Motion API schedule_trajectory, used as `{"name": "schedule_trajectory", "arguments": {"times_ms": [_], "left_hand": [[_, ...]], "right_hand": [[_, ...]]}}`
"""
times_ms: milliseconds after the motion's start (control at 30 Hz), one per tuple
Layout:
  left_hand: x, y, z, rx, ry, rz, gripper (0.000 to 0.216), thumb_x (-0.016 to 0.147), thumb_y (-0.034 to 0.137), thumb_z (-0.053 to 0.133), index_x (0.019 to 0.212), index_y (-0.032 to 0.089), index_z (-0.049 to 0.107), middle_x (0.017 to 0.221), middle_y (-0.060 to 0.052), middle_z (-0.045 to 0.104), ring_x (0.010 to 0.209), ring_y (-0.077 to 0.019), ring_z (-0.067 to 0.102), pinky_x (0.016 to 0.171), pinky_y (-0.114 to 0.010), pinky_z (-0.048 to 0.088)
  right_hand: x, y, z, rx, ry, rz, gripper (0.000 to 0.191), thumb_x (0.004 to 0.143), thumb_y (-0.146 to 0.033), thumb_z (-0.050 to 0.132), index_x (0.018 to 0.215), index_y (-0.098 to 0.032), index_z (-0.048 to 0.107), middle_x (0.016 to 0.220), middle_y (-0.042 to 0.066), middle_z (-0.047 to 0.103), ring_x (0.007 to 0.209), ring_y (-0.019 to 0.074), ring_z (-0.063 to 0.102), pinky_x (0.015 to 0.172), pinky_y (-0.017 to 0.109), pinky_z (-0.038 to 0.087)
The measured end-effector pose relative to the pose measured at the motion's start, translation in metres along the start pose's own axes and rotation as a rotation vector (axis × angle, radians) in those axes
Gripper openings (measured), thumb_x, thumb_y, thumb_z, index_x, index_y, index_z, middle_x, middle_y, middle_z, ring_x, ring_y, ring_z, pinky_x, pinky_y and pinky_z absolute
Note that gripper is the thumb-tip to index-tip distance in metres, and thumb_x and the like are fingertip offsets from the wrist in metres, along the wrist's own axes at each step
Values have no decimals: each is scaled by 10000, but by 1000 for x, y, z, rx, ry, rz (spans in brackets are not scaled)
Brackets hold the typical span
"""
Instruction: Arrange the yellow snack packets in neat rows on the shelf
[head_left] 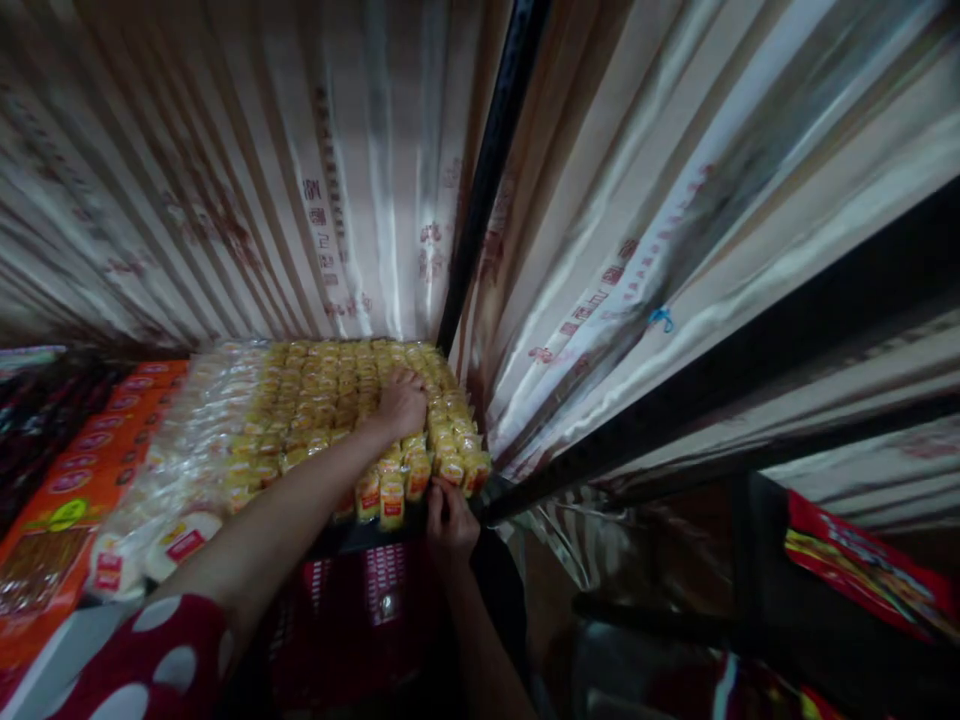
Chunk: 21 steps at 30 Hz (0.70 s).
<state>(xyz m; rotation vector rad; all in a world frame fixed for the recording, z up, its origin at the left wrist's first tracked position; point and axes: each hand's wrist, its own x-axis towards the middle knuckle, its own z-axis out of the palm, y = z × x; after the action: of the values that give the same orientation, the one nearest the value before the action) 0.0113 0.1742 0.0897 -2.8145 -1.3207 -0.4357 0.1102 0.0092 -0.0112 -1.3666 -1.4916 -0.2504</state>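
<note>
While small yellow plastic-wrapped packets (319,392) lay in rows beneath the left hand (405,403), the right hand (453,522) was at their front edge; whether either gripped one, I could not tell; white plastic-wrapped packets (184,440) sat left of both, pale pleated sheeting (375,190) hung beyond

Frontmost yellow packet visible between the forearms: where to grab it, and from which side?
I'd pinch the yellow packet by its two upright sides, near the top, with the grip coming from the front and slightly above. It seems to stand a little forward of the neighbouring packets, its labelled face exposed; packets crowd behind it, so reaching in from there looks awkward.
</note>
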Motion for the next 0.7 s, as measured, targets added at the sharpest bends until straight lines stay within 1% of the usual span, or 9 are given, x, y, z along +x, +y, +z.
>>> {"name": "schedule_trajectory", "arguments": {"times_ms": [133,200,300,400,533,633,700], "left_hand": [[6,0,8,-99,-62,-33,176,717,117,511,778,170,668,960,-54,647,967,-195,544,1055,-398,266],[5,-3,5,-114,-45,-18,191,723,109,499,784,170,670,972,-56,652,980,-195,550,1068,-393,246],[1,-8,-4,-81,11,12,198,740,114,487,779,161,675,966,-73,654,988,-203,546,1055,-375,264],[2,-9,-7,-18,38,-34,202,768,141,478,823,146,672,964,-90,652,1004,-226,535,1051,-402,266],[12,-6,6,25,18,-130,204,769,165,489,869,124,663,953,-115,647,1007,-248,538,1046,-433,268],[18,-7,13,-39,-3,-129,186,747,139,497,833,147,662,947,-91,655,1001,-230,549,1067,-450,232],[18,-11,12,-73,-11,-115,185,747,132,492,807,161,664,932,-70,662,981,-211,559,1074,-442,221]], "right_hand": [[1,-2,0,-26,9,8,168,894,-145,462,924,-129,626,782,60,701,723,126,669,689,201,520],[2,-2,-1,-29,1,13,166,893,-148,463,923,-127,625,784,61,701,729,127,670,697,202,519],[1,-2,-1,-38,-19,26,172,897,-154,457,920,-130,626,793,59,702,735,125,671,703,200,517],[1,-2,-1,-56,-9,22,175,899,-158,458,921,-127,629,795,59,705,730,122,673,690,193,516],[1,-1,0,-60,-19,33,193,907,-166,444,910,-132,634,788,60,705,732,122,674,694,195,520],[0,1,1,-69,-16,15,185,903,-160,452,918,-132,634,788,57,706,734,121,676,701,193,519],[0,1,1,-69,-24,19,190,906,-164,447,921,-136,635,788,55,706,730,118,676,692,188,518]]}}
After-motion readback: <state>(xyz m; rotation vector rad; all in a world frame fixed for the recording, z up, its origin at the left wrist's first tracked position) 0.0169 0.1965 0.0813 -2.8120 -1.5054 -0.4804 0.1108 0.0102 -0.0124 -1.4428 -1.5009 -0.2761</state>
